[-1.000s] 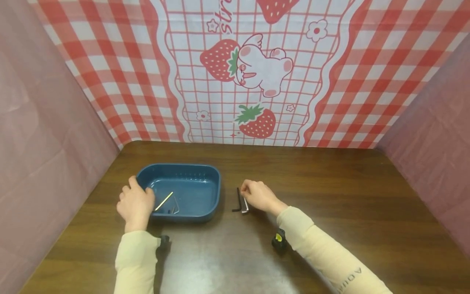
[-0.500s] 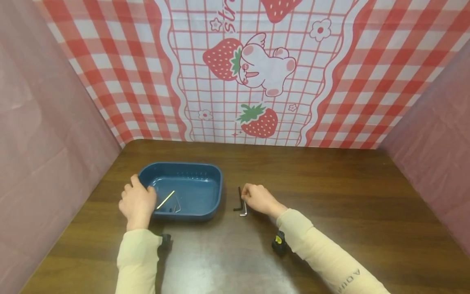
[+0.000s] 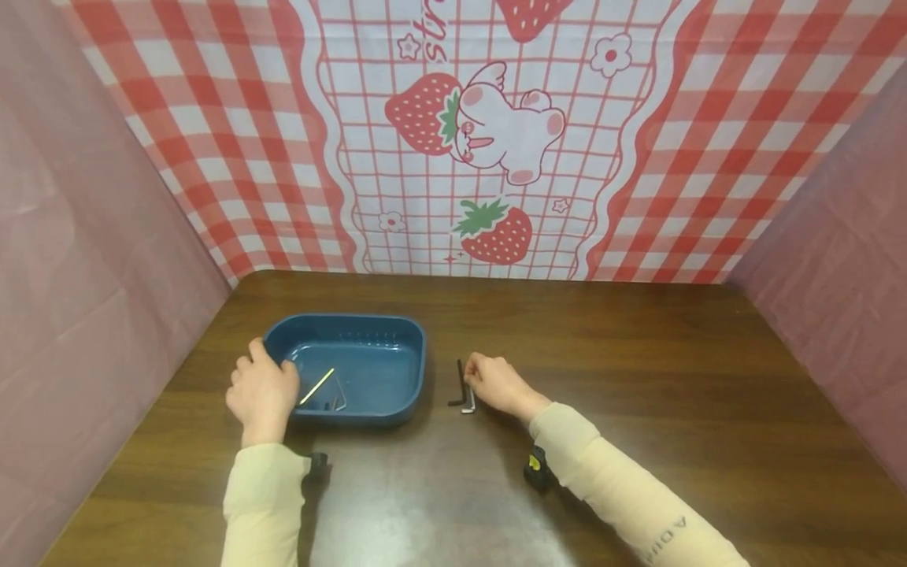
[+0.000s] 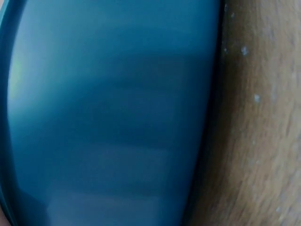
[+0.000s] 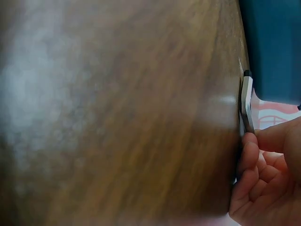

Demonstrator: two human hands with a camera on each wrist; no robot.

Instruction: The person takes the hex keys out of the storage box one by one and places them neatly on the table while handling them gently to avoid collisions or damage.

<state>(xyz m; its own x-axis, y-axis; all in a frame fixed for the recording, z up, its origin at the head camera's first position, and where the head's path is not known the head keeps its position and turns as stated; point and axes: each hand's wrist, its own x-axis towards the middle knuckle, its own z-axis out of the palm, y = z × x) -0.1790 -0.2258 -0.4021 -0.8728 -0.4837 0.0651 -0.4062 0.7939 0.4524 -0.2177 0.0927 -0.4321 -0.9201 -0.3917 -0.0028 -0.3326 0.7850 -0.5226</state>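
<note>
My left hand [image 3: 262, 394] grips the left rim of a blue plastic basin [image 3: 383, 370], thumb over the inside and fingers outside. The left wrist view shows mostly the basin's outer wall [image 4: 113, 108]. A gold-coloured rod [image 3: 316, 387] and a thin silver hex key [image 3: 342, 396] lie in the basin, beside a small dark piece too small to tell. To the right of the basin, my right hand [image 3: 499, 384] pinches a silver hex key [image 5: 247, 96] by its long arm between thumb and fingertips, low at the tabletop. A black hex key [image 3: 461, 386] lies on the table just left of it.
The brown wooden table [image 3: 638, 354] reaches back to a red-and-white strawberry-print cloth [image 3: 510, 118]. Pink drapes [image 3: 92, 197] hang at both sides. Dark wrist cameras [image 3: 536, 468] project inward from both sleeves.
The silver hex key in my right fingers has shifted slightly toward me and turned a little against the black one. My left hand stays on the basin, which has not moved.
</note>
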